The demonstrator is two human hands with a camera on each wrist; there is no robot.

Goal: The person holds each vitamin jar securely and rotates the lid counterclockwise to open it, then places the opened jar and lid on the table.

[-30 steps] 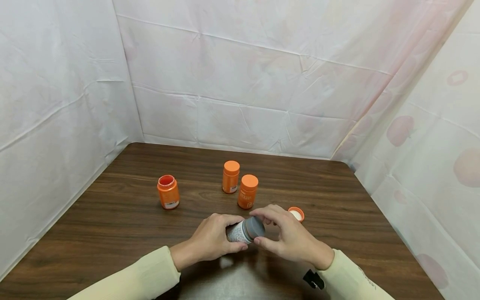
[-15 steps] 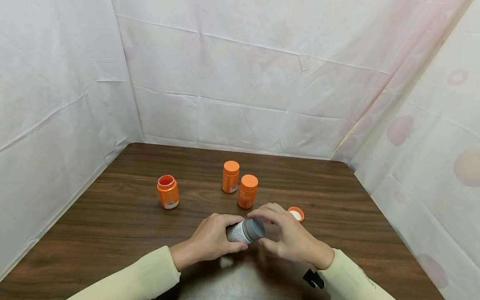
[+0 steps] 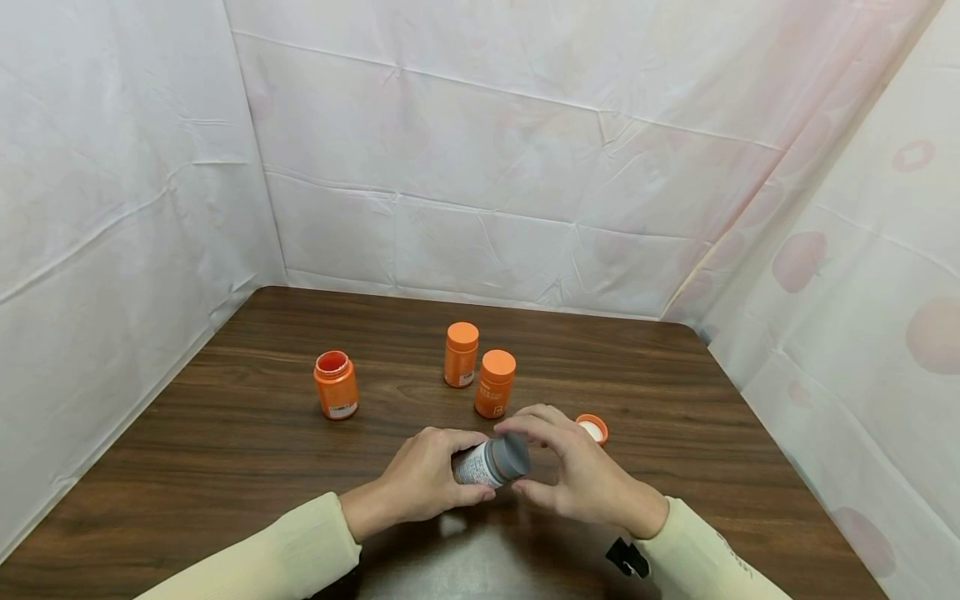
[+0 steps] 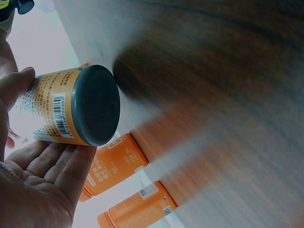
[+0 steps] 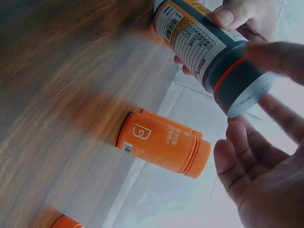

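My left hand [image 3: 423, 475] grips a grey pill bottle [image 3: 474, 467] with a white and orange label. The bottle is tilted above the table, its cap to the right; its dark base [image 4: 97, 105] faces the left wrist camera. My right hand [image 3: 581, 475] has its thumb and fingers curled about the grey cap [image 5: 244, 90], fingertips at its edge. A thin orange ring shows between cap and bottle in the right wrist view. How firmly the fingertips press the cap cannot be told.
Two capped orange bottles, a rear one [image 3: 461, 358] and a nearer one [image 3: 495, 387], stand beyond my hands. An uncapped orange bottle [image 3: 337, 392] stands to the left. An orange lid [image 3: 594, 427] lies inner side up behind my right hand. Pale curtains surround the brown table [image 3: 225, 467].
My right fingers and thumb have shifted slightly around the cap, and the cap looks blurred now. My left hand and the pill bottle have stayed in place.
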